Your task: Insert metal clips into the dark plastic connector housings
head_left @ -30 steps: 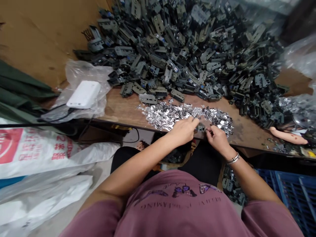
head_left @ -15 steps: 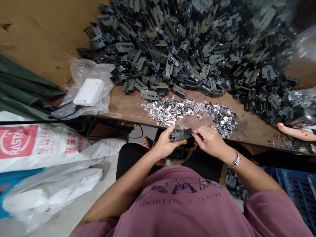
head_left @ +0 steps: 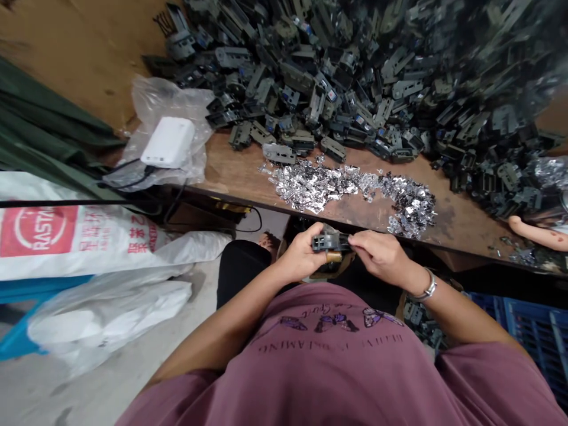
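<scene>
My left hand (head_left: 300,257) is closed around a dark grey plastic housing (head_left: 327,241), held in front of my body just off the table's front edge. At the housing's right end, the fingers of my right hand (head_left: 382,254) are pinched together and touching it. Whatever lies between those fingertips is too small or hidden to make out. Beyond my hands, small shiny metal pieces (head_left: 306,184) lie in a loose heap along the tabletop (head_left: 239,171). Many similar grey housings (head_left: 332,149) are piled behind them.
A white box-shaped device (head_left: 168,142) with a black cable rests on clear plastic at the left. Printed white sacks (head_left: 106,236) lie below it. Another person's arm (head_left: 539,232) reaches in at the right. A blue crate (head_left: 528,331) stands at lower right.
The housing has turned slightly in my left hand, and my right fingertips now press against its right end. The whole view has shifted, with the tabletop appearing higher and further right.
</scene>
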Action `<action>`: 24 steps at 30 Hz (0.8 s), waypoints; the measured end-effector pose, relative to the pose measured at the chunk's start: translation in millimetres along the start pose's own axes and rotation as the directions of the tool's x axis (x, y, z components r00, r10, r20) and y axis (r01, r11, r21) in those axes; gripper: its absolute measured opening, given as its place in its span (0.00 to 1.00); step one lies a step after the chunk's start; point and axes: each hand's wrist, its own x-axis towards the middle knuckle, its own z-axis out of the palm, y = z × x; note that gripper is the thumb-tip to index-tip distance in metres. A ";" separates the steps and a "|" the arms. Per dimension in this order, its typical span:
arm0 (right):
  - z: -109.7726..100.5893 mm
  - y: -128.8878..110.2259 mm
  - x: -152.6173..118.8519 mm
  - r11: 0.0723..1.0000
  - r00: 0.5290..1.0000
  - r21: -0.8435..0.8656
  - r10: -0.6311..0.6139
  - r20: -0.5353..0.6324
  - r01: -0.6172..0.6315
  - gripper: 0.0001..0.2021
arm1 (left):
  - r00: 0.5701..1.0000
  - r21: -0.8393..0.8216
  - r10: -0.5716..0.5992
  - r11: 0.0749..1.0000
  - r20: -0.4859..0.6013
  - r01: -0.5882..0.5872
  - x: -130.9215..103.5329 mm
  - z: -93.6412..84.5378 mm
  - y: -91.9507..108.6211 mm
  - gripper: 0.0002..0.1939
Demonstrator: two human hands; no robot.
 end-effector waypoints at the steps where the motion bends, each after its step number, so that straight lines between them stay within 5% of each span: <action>1: 4.1 -0.6 -0.6 0.999 0.999 -0.025 -0.036 0.019 0.036 0.11 | 1.000 0.021 0.002 1.000 0.008 -0.002 -1.1 -0.2 1.3 0.15; 8: 20.7 0.2 -1.8 0.997 0.998 -0.062 -0.054 0.012 0.055 0.09 | 1.000 0.093 0.029 0.995 0.011 -0.030 -6.6 -2.1 0.4 0.15; 14: 34.4 -0.8 -8.5 0.998 0.997 0.014 0.061 -0.054 -0.060 0.08 | 1.000 0.075 -0.007 0.997 -0.017 0.008 -8.0 -0.5 -5.8 0.13; 18: 33.3 0.7 -10.2 0.975 0.987 0.155 0.158 0.018 -0.159 0.08 | 0.997 0.027 -0.050 0.998 -0.050 0.052 -8.6 1.3 -3.7 0.14; 21: 29.8 2.6 -10.3 0.830 0.916 0.394 0.387 0.105 -0.395 0.07 | 0.987 -0.010 -0.096 0.995 -0.128 0.095 -8.6 0.7 -3.6 0.14; 24: 30.6 3.2 -8.8 0.545 0.746 0.629 0.660 0.086 -0.554 0.10 | 0.974 -0.037 -0.095 0.995 -0.208 0.089 -8.4 -0.9 -4.5 0.17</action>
